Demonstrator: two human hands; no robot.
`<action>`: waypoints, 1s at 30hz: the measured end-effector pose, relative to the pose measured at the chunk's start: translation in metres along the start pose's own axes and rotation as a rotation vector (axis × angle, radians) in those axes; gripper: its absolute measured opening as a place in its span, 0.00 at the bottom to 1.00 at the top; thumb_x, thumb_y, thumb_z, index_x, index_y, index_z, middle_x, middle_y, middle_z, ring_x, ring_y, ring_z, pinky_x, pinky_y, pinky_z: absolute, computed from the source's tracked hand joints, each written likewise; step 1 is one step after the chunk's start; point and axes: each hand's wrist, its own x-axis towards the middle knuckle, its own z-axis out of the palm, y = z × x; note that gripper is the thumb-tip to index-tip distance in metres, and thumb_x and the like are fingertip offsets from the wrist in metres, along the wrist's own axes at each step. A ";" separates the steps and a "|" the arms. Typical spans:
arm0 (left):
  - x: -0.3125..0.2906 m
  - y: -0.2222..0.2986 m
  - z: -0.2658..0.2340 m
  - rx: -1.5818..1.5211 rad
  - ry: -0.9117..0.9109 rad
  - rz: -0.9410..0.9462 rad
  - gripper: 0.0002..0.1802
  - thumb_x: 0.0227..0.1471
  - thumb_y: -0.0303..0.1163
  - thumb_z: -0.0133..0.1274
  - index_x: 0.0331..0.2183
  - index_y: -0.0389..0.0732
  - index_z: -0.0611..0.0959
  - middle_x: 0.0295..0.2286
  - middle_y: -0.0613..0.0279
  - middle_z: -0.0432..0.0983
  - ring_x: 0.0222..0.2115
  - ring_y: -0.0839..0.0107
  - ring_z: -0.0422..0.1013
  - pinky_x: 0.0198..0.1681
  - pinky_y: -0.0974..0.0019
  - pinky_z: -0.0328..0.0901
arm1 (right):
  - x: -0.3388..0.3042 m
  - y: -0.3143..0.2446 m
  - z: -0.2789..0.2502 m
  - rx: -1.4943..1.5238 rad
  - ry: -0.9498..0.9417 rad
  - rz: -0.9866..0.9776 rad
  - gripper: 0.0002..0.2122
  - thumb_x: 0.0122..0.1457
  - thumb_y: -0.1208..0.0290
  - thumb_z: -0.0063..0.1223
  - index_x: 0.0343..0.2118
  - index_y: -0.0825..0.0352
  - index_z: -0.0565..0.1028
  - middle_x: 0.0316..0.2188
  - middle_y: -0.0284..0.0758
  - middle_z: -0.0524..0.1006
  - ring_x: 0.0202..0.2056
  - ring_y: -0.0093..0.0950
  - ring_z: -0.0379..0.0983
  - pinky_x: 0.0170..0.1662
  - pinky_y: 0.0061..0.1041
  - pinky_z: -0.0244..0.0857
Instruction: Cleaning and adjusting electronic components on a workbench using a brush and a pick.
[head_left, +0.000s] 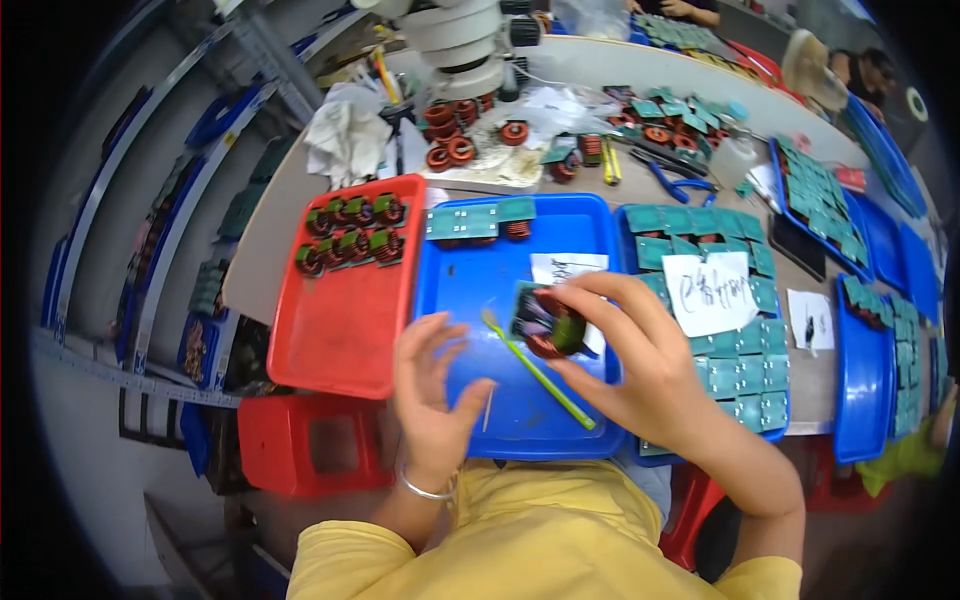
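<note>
Blue tray: the tray [450, 290] lies under both hands, its left rim just beside the red tray [330, 345] and its right rim just beside a tray of green-board units [745, 375]; its near rim is close to the person's yellow shirt [560, 530].
Room at the back: two board-topped coils [462, 221] sit along the far rim, with blue floor showing from them forward to the hands.
Room at the left: in the red tray, two rows of coils [352, 243] fill the far part; red floor shows from there to the near rim.
Counter edge: the counter [265, 245] shows its left edge beyond the red tray, with shelves [205, 150] past it.
Held coil: a coil on a green board [545, 325] is above the blue tray, right of its middle, just beside the upper end of a green brush [545, 378].
Coil's direction: the board side is toward the left hand [435, 390], the winding toward the right palm; fingers cover part, so its long axis cannot be told.
Brush's line: it slants from far left to near right.
Right hand: the hand [655, 365] grasps the coil between thumb and fingers from the right.
Left hand: released, fingers loosely curled and thumb apart, over the tray's left side; a thin pale stick [488, 410] is just beside the thumb.
</note>
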 end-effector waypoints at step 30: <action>-0.042 -0.025 -0.085 0.237 0.234 0.098 0.12 0.47 0.27 0.47 0.35 0.33 0.68 0.34 0.53 0.65 0.37 0.62 0.65 0.46 0.60 0.61 | 0.164 0.056 0.178 -0.287 -0.333 -0.047 0.10 0.35 0.74 0.52 0.24 0.71 0.72 0.29 0.44 0.72 0.35 0.40 0.69 0.37 0.35 0.64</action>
